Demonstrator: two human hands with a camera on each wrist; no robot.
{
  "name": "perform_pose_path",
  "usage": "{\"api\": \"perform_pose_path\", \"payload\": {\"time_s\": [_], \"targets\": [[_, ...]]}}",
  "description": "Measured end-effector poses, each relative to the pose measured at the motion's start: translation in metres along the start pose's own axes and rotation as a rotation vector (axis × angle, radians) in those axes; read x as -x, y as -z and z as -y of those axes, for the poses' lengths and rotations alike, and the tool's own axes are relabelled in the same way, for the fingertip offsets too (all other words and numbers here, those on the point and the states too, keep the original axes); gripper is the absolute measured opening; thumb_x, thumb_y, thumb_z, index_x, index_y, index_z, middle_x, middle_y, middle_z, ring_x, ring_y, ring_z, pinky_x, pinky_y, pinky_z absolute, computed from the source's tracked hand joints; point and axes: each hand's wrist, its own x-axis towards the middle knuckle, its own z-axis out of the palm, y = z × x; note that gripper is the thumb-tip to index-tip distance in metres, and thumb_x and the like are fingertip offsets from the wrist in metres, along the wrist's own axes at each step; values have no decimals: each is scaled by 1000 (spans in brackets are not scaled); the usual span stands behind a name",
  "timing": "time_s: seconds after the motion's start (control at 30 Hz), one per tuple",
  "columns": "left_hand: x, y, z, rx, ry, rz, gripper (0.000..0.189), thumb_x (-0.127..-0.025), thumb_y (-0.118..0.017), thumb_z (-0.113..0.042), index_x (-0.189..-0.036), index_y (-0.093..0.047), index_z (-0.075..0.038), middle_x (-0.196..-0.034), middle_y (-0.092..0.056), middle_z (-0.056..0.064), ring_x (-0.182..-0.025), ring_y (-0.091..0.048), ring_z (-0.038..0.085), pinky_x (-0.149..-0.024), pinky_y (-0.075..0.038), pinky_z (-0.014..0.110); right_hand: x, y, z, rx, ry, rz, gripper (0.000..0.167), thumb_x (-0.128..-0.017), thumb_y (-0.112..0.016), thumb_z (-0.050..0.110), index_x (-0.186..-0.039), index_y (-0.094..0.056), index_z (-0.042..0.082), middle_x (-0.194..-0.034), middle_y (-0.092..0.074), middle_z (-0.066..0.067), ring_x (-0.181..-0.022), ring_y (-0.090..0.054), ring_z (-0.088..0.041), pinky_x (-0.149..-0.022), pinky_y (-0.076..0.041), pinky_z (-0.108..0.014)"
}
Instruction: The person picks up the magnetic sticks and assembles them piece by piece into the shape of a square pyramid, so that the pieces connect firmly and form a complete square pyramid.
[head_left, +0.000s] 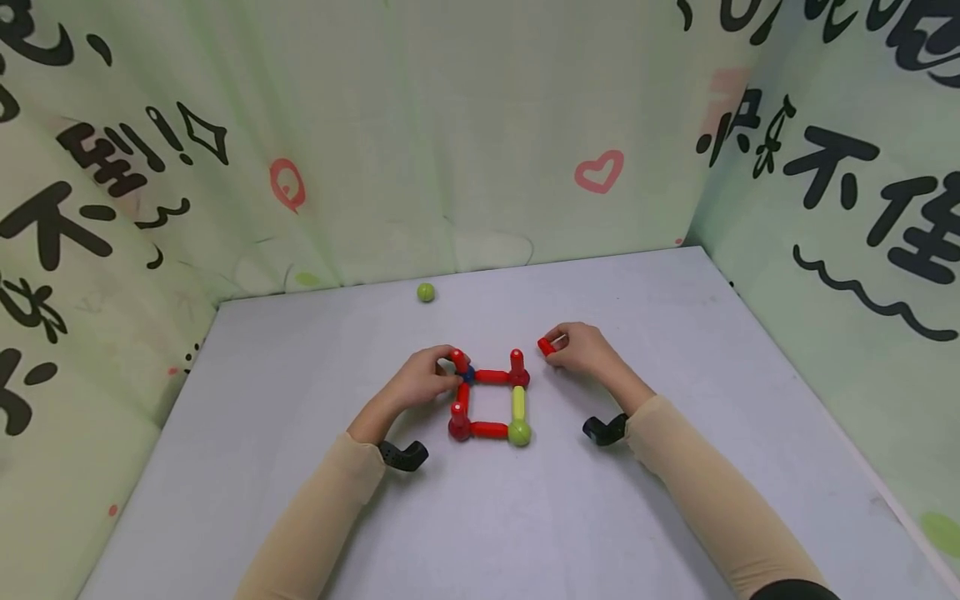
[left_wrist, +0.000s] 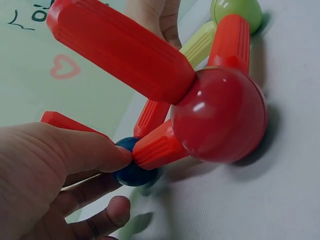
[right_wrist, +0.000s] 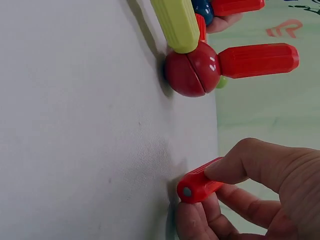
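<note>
A square of magnetic rods and balls lies on the table. At its back-left corner my left hand [head_left: 426,379] pinches the blue ball [left_wrist: 134,172], thumb on the near side. Red rods rise from that ball, from the back-right red ball [right_wrist: 192,70] and from the front-left red ball [left_wrist: 222,115]. A green ball [head_left: 519,432] forms the front-right corner, joined by a yellow-green rod [head_left: 518,403]. Right of the square, my right hand [head_left: 582,347] pinches a loose red rod [right_wrist: 200,185] between thumb and fingers; a grey magnet end shows.
A lone green ball [head_left: 426,292] sits near the back edge of the white table [head_left: 600,517]. Pale green printed curtains [head_left: 450,125] stand behind and at both sides. A black wrist camera [head_left: 405,456] hangs below each hand.
</note>
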Motion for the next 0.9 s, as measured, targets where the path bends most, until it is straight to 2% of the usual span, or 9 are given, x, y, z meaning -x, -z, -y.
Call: {"api": "perform_pose_path", "payload": {"time_s": [0.23,0.33,0.5,0.7,0.9], "targets": [[0,1,5,22,31,-43,31,-94,-71,-13,-125,-66,-11,-103,-66,9,-78,-59,21,-62,-51,27,14,3,-1,-46,15,39,37,-88,-71,8,-123,-60,2,-109,-65,-15,-89,-61,-24,-73,-55,-27],[0,1,6,32,44,-53,33,-94,-71,-14,-126,-66,-10,-102,-67,9,-76,-59,20,-62,-51,27,22,5,3,-51,53,53,35,-88,-72,9,-121,-60,3,-109,-65,-15,-93,-60,-25,-76,-53,-29],[-1,2,7,46,52,-59,35,-94,-72,-15,-127,-65,-9,-101,-67,10,-74,-60,20,-61,-51,27,39,5,14,-99,127,128,34,-87,-73,7,-117,-59,5,-109,-65,-14,-97,-62,-26,-80,-55,-31],[-2,1,8,58,62,-49,35,-94,-72,-16,-128,-65,-9,-101,-67,10,-74,-61,19,-62,-51,26,58,0,31,-131,210,204,34,-84,-74,3,-115,-59,5,-105,-65,-12,-95,-63,-24,-81,-56,-31],[-2,0,8,67,80,-50,35,-94,-72,-16,-128,-65,-10,-101,-67,10,-75,-61,20,-62,-51,26,66,-8,41,-129,275,231,33,-82,-74,0,-112,-60,6,-100,-63,-9,-93,-62,-22,-80,-56,-31]]}}
